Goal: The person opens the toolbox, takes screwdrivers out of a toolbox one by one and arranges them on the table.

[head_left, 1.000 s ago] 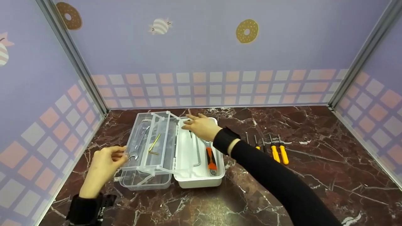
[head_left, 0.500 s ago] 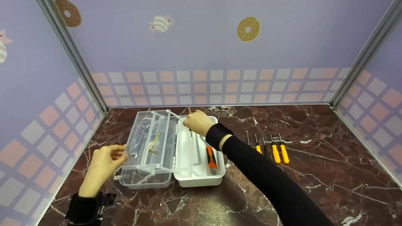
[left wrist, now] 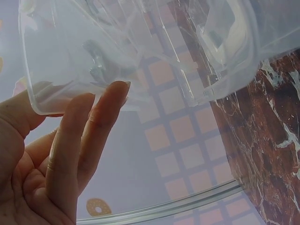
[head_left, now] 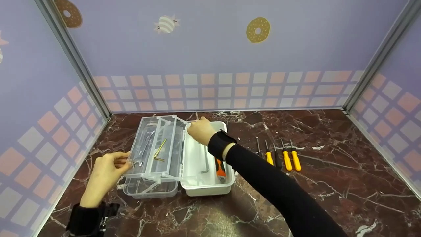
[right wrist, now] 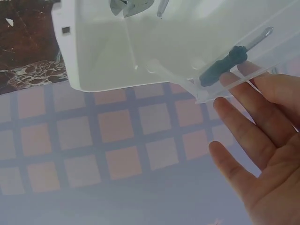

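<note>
In the head view my left hand (head_left: 107, 171) pinches the left edge of a clear plastic tray (head_left: 157, 174), which fans out from an open toolbox (head_left: 208, 191). Through the tray show a wrench (head_left: 137, 163) and a gold-coloured L-shaped hex key (head_left: 160, 150). My right hand (head_left: 200, 130), fingers curled, reaches over the white box's far left corner. From the right wrist, its thumb and index fingertip meet at the dark handle of a small screwdriver (right wrist: 224, 68); clear plastic partly overlaps them. Inside the box lie a grey hex key (head_left: 206, 162) and an orange-and-black handled tool (head_left: 220, 171).
On the dark marble table right of the box lies a row of screwdrivers (head_left: 286, 160), some with yellow handles, some dark. A clear lid (head_left: 149, 195) rests open under the tray. Patterned walls (head_left: 263, 92) close off the back and both sides.
The right hand's fingers, spread a second ago, have curled, and that hand has shifted slightly left and away over the box. The left hand keeps its grip on the tray.
</note>
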`<state>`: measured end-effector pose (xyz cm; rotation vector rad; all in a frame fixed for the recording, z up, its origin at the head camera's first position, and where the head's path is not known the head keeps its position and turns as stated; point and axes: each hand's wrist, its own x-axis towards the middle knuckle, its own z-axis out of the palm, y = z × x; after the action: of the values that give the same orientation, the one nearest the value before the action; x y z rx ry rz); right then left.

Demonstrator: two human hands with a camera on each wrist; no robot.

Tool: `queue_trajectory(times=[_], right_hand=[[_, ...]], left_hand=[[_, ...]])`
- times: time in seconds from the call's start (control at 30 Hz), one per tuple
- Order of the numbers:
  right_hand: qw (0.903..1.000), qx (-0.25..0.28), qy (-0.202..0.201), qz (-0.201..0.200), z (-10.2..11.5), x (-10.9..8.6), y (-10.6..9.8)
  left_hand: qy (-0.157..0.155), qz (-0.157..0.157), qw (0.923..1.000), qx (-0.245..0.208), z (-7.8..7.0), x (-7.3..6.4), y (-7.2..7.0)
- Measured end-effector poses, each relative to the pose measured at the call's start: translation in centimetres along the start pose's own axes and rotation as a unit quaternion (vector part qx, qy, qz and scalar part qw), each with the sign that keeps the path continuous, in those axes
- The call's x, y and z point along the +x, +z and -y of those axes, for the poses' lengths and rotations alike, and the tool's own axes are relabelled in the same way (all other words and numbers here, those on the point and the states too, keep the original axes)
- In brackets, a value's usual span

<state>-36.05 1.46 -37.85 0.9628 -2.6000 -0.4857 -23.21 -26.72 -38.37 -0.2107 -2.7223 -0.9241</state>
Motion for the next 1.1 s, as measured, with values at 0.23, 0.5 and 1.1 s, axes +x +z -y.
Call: queue_trajectory(times=[0.23, 0.5, 1.1], right_hand=[[0.9966, -0.007, 0.068, 0.045, 1.5, 0.9, -0.2], [0.9859, 0.010, 0.161, 0.045, 3.8, 1.5, -0.3], [0.9742, -0.061, 0.127, 0.176, 5.0, 2.3, -1.5]], left_hand=[[0.005, 0.001, 1.0000, 0.000, 0.1, 0.2, 0.0], [0.010, -0.009, 0.9999, 0.003, 0.1, 0.1, -0.1], [0.003, 0.004, 1.0000, 0.004, 0.2, 0.0, 0.0]])
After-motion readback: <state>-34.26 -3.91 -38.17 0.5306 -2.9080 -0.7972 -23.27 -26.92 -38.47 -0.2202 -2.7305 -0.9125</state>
